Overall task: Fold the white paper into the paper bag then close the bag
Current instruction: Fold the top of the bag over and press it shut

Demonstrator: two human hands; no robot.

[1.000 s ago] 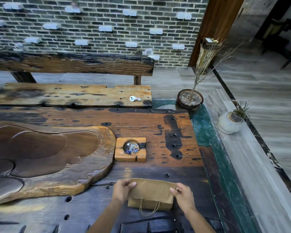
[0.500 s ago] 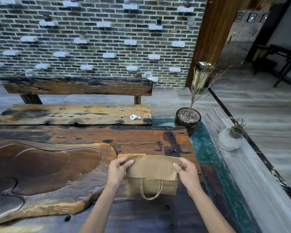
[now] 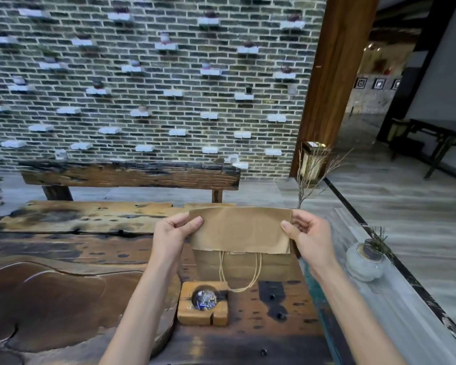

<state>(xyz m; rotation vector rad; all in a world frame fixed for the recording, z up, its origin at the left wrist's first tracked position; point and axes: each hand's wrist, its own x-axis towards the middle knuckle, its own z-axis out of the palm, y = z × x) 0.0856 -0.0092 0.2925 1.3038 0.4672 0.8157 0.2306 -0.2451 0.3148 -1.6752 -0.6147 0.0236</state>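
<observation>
A brown paper bag (image 3: 241,230) hangs in the air in front of me, above the wooden table. Its top part is folded down toward me as a flap, and its twine handles (image 3: 239,275) dangle below the flap's edge. My left hand (image 3: 173,233) pinches the bag's left edge, thumb on the front. My right hand (image 3: 307,234) pinches the right edge the same way. No white paper shows; the bag's inside is hidden.
A small wooden block with a round recess (image 3: 203,302) sits on the dark wooden table (image 3: 261,338) under the bag. A carved wooden tray (image 3: 50,299) fills the left. A bench (image 3: 129,175), a brick wall and a pale round jar (image 3: 365,260) at right surround the table.
Both hands have lifted the folded bag up off the table and away from me. The camera has tilted upward, showing more of the wall.
</observation>
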